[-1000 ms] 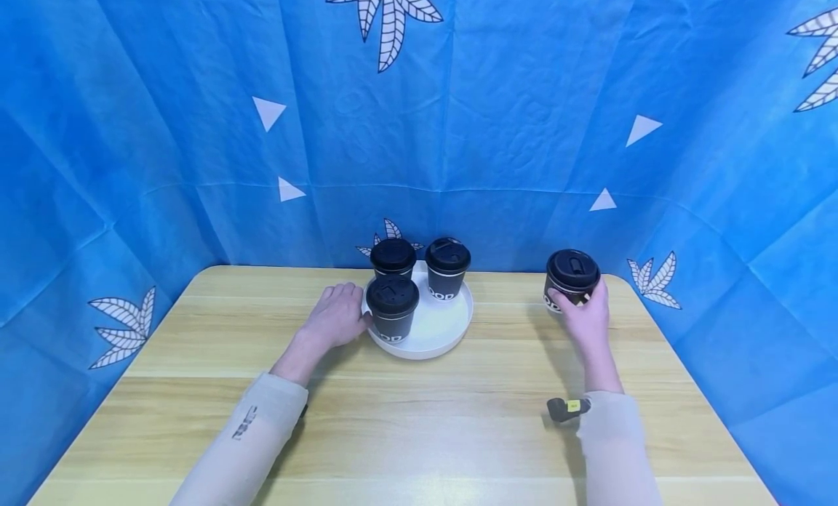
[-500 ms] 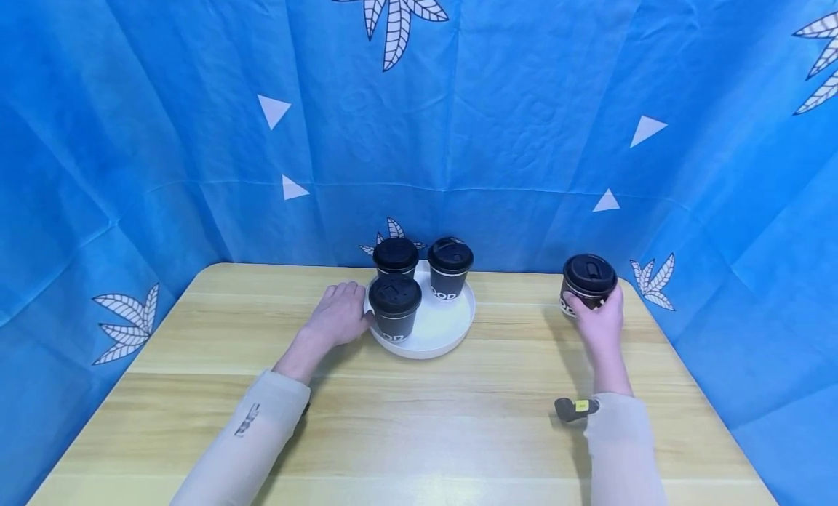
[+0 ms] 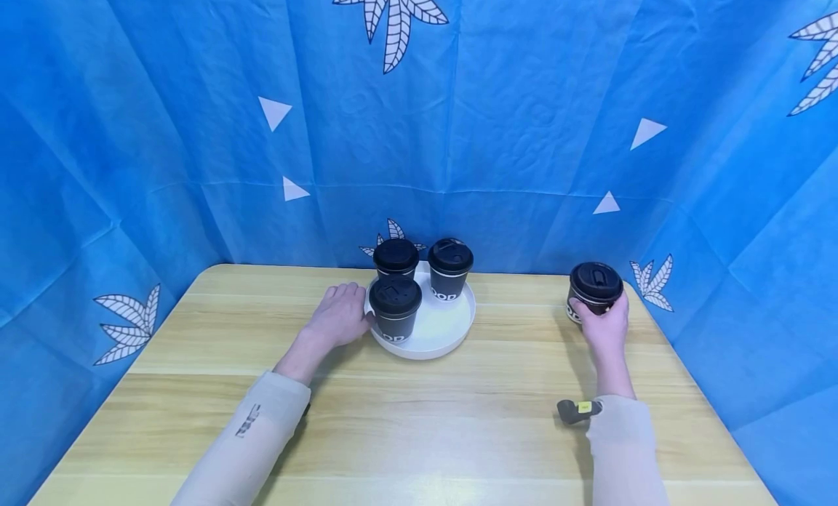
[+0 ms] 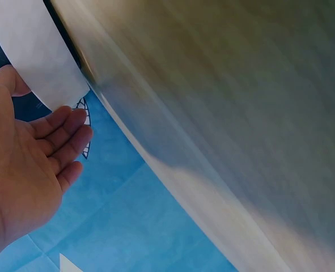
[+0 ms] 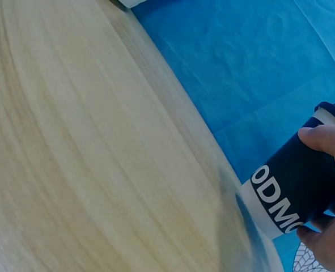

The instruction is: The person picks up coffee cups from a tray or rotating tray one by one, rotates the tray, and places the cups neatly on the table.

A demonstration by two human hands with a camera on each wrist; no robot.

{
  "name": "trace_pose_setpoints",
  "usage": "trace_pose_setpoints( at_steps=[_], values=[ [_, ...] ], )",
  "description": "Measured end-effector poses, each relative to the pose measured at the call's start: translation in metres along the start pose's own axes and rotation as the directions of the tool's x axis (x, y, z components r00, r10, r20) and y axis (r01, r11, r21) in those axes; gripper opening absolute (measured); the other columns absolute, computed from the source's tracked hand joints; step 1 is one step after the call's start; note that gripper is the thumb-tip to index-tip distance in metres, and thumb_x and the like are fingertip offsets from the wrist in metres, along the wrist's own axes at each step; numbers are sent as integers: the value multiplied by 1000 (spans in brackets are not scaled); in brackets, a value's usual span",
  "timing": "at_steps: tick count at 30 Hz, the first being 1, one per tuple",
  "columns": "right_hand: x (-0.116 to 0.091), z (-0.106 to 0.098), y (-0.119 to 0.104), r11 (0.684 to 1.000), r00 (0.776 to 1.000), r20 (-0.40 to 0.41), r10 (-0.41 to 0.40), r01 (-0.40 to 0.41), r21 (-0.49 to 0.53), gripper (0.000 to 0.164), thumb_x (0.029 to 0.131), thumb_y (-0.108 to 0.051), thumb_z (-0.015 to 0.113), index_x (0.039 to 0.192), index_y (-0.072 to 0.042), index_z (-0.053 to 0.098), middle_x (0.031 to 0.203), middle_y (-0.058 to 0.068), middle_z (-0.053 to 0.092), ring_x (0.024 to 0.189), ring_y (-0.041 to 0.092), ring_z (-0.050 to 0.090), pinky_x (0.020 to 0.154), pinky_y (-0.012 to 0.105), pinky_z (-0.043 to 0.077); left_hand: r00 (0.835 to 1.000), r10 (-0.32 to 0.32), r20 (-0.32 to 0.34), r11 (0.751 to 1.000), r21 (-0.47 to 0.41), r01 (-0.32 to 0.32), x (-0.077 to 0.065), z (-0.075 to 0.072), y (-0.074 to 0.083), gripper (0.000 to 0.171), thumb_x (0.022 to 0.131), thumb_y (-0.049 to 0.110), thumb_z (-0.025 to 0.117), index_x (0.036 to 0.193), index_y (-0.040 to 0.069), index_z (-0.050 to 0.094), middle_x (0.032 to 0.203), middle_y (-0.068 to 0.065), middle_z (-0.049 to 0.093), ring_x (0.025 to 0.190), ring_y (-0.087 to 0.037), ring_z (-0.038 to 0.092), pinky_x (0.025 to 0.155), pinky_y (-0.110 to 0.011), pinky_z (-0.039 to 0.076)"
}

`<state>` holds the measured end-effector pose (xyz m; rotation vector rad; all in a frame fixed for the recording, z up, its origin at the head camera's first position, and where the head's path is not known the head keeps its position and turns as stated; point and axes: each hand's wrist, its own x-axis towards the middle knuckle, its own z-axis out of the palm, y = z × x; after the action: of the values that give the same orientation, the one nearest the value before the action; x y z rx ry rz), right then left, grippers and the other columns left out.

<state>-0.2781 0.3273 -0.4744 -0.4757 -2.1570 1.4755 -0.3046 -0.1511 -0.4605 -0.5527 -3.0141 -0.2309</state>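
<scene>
My right hand [image 3: 606, 330] grips a dark paper coffee cup [image 3: 592, 291] with a black lid at the table's right side. In the right wrist view, thumb and fingers wrap the cup [image 5: 292, 178], whose white base is close to the tabletop. My left hand [image 3: 337, 317] holds the left rim of a round white tray [image 3: 440, 324]. In the left wrist view, the thumb goes behind the tray's wall [image 4: 39, 51] and the curled fingers [image 4: 71, 144] lie at its outside. Three more lidded cups stand upright on the tray: front left [image 3: 396, 310], back left [image 3: 396, 255] and back right [image 3: 449, 270].
The wooden table [image 3: 419, 419] has its back edge just beyond the tray. A blue patterned cloth [image 3: 511, 128] hangs behind and at both sides. A dark wrist-camera piece [image 3: 575, 411] sits at the right cuff.
My right hand has carried its cup to the right, then lowered it slightly toward me. The left hand stays at the tray, and the three cups there keep their places.
</scene>
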Motion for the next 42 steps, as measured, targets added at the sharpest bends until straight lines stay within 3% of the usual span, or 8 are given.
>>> trace_pose_setpoints(
  at_steps=[8,33,42],
  values=[
    [2,-5,4,1000,999,-19,31,-31,-7,97,90,-14,77,165,-7,16,165,19,30,153,34,28,127,45,17,1000,-1,-2,1000,-6,1,0,0,0,47,96,36,65,123,-2,58,112,-14,59,109,-34,52,104,-50,40],
    [5,-9,9,995,996,-4,91,-90,32,96,92,-15,76,165,-7,13,165,20,29,154,34,26,127,44,17,1000,-5,-3,1000,-10,5,1,0,0,50,95,36,66,125,-3,58,114,-14,60,112,-34,52,106,-50,39],
    [6,-9,5,989,989,-31,141,-140,46,110,88,-23,80,168,-13,6,171,15,19,156,31,22,127,43,20,1000,-7,7,1000,-14,7,1,1,-1,50,96,36,65,126,-4,57,115,-15,60,113,-35,52,106,-51,38]
  ],
)
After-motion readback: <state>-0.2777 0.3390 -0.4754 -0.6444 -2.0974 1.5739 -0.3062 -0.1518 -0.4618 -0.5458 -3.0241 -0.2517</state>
